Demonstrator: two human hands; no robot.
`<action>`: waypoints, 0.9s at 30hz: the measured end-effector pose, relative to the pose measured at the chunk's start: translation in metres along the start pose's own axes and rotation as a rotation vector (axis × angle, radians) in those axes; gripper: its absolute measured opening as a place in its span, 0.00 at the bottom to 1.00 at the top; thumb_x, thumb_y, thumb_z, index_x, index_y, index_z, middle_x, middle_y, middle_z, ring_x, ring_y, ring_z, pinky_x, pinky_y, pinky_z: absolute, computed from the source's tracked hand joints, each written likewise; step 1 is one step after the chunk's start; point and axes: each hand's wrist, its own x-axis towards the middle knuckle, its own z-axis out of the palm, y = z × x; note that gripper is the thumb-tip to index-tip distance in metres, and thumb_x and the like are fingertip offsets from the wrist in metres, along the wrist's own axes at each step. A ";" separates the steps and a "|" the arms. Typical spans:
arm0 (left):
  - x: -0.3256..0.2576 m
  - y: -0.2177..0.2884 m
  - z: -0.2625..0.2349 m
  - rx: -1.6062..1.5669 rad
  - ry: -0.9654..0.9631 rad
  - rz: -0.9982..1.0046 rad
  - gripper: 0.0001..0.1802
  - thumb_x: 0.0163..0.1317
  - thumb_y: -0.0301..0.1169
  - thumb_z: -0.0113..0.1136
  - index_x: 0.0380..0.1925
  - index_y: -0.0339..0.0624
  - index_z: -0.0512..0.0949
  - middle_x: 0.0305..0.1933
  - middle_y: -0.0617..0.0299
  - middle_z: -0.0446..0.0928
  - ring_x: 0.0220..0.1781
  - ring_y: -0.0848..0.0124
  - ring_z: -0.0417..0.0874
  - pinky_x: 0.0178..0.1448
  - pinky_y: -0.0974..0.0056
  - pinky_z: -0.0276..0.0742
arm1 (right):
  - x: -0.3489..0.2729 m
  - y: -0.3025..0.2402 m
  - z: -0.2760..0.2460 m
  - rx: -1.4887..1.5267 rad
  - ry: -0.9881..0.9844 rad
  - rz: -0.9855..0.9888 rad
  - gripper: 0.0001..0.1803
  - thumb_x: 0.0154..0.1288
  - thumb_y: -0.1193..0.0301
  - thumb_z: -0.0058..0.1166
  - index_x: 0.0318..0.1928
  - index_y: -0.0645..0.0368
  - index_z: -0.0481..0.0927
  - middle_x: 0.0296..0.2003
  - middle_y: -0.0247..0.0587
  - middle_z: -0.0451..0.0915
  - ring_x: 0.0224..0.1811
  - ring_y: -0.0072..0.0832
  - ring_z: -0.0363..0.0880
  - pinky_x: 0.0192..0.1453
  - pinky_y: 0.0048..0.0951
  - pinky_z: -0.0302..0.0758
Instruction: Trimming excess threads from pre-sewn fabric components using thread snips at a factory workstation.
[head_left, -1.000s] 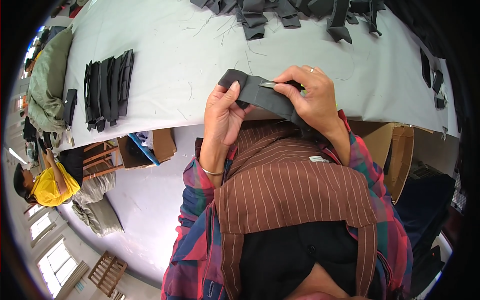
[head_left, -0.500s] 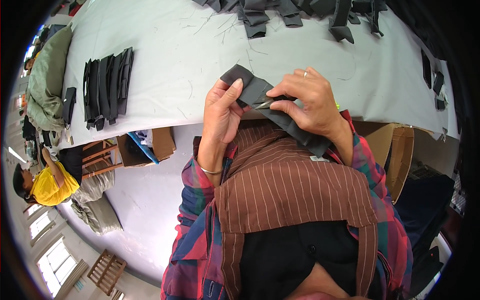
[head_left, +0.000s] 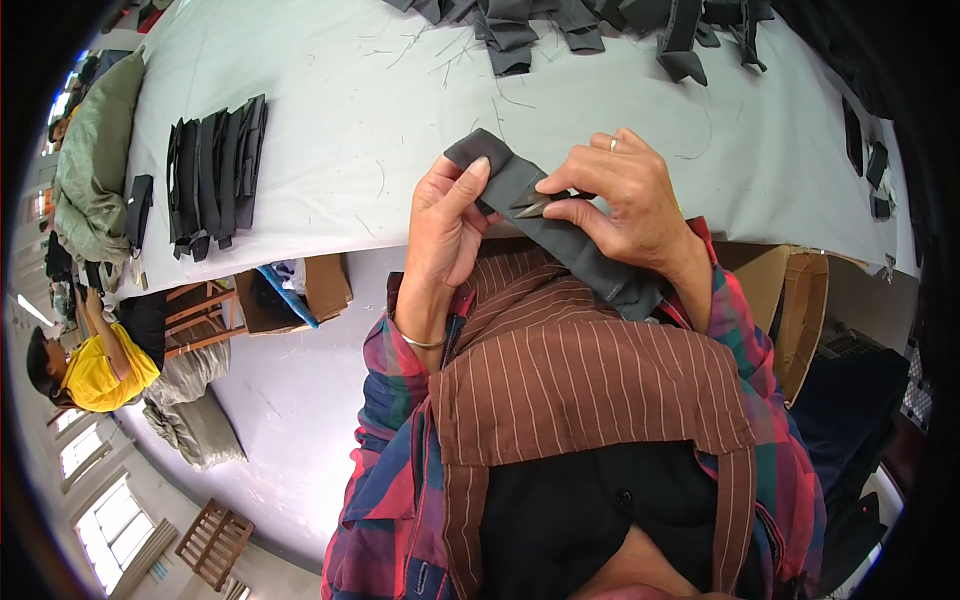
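Observation:
My left hand [head_left: 447,225] grips the upper end of a dark grey fabric strip [head_left: 560,235], thumb pressed on its folded tip. My right hand [head_left: 620,205], with a ring on one finger, holds small metal thread snips [head_left: 535,205] against the strip's middle and also pinches the cloth. The strip runs down to the right, its lower end lying over my striped brown apron. Both hands are at the near edge of a pale grey table [head_left: 360,110].
A neat stack of dark strips [head_left: 215,170] lies at the table's left. A loose pile of dark fabric pieces [head_left: 590,25] sits at the far edge. Cardboard boxes [head_left: 800,300] stand under the table. A person in yellow [head_left: 90,365] sits at far left.
The strip and both hands have shifted slightly toward my body and tilted; the right hand's fingers have slid along the cloth with the snips.

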 end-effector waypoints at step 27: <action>-0.015 0.036 0.033 0.511 -0.041 0.719 0.08 0.61 0.20 0.59 0.40 0.37 0.72 0.41 0.57 0.76 0.41 0.75 0.76 0.44 0.70 0.73 | -0.002 -0.009 -0.001 0.535 0.301 0.508 0.08 0.57 0.69 0.63 0.33 0.58 0.79 0.22 0.26 0.73 0.26 0.16 0.69 0.34 0.21 0.65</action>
